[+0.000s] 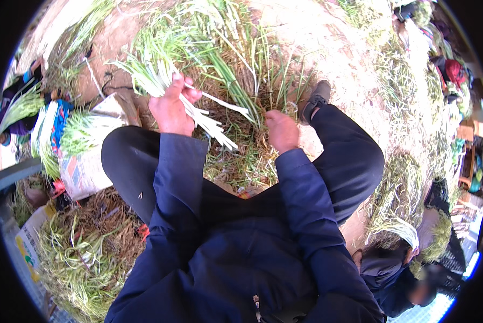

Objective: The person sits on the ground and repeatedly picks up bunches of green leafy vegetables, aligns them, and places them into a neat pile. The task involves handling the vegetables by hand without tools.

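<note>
My left hand is closed round a bundle of long green stalks with pale stems, perhaps garlic shoots or green onions. The leafy ends fan out to the upper left, and the cleaned white ends point down to the right. One stem sticks out apart towards my right hand. That hand is slightly blurred, its fingers bent at the root ends of uncleaned green stalks lying on the ground; whether it grips any cannot be told. Brown roots and leaf scraps lie between my legs.
At left, a bunch of cleaned stalks rests on a printed sack or carton. A heap of peelings lies at lower left. My shoe is beyond my right hand. People work at both sides, one at lower right; plant waste covers the ground there.
</note>
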Tool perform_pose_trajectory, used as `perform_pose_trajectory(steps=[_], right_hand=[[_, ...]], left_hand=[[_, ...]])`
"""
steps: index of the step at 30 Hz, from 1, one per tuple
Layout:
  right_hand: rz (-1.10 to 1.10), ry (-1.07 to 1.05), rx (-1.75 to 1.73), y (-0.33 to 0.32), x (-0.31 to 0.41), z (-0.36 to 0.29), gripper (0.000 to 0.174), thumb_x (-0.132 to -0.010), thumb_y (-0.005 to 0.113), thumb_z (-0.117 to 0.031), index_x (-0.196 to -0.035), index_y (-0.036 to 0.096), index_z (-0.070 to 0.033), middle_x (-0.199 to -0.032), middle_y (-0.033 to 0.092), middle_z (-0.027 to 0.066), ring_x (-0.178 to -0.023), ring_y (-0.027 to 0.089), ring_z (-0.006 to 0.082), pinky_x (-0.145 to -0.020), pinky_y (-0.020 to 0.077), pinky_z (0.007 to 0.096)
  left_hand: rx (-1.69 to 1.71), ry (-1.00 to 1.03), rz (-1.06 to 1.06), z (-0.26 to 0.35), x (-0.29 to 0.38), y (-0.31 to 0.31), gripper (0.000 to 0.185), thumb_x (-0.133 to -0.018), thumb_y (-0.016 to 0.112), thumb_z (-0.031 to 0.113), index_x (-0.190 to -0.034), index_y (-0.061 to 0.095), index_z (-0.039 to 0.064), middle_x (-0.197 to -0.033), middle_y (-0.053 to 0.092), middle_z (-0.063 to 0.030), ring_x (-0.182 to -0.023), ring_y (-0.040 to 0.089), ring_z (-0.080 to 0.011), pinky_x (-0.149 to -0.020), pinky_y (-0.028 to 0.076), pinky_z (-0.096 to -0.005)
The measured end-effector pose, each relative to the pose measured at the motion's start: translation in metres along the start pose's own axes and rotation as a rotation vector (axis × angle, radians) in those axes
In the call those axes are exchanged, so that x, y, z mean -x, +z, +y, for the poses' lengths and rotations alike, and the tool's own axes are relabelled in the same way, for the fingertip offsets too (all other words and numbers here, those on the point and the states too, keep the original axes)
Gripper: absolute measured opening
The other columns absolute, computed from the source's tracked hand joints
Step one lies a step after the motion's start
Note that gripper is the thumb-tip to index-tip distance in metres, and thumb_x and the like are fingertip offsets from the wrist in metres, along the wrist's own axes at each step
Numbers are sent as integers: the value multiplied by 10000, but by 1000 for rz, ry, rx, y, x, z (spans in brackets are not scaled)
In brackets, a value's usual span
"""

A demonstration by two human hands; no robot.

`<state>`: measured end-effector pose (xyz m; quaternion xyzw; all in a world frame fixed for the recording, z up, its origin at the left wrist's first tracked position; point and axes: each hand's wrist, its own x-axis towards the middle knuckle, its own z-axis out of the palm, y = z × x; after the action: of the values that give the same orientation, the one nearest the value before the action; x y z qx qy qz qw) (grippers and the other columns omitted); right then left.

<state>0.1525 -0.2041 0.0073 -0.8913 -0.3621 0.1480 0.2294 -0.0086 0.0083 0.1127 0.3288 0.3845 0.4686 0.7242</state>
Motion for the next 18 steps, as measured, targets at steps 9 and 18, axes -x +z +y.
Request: perform_pose_trajectory(steps=[9, 18], right_hand=[[630, -378, -601, -229, -54, -32, 298, -990, 500, -76, -1213, 680, 0, -1163, 706, 101, -1082, 651, 188, -954, 524, 342], [461, -306, -142, -206, -74, -27, 278, -991, 520, -87, -1201, 677, 4, -1142, 703, 97, -1044, 647, 182, -925, 524, 337]], left_hand=[[142, 50, 115, 14, -10, -26, 105, -991, 599, 35, -1054, 603, -49, -829, 659, -144, -573, 596, -196, -569, 594, -378], [57, -22, 113, -5, -18, -24, 127, -1028, 598, 114, -1033, 619, -11, -897, 652, -83, -695, 593, -167, -751, 584, -387]])
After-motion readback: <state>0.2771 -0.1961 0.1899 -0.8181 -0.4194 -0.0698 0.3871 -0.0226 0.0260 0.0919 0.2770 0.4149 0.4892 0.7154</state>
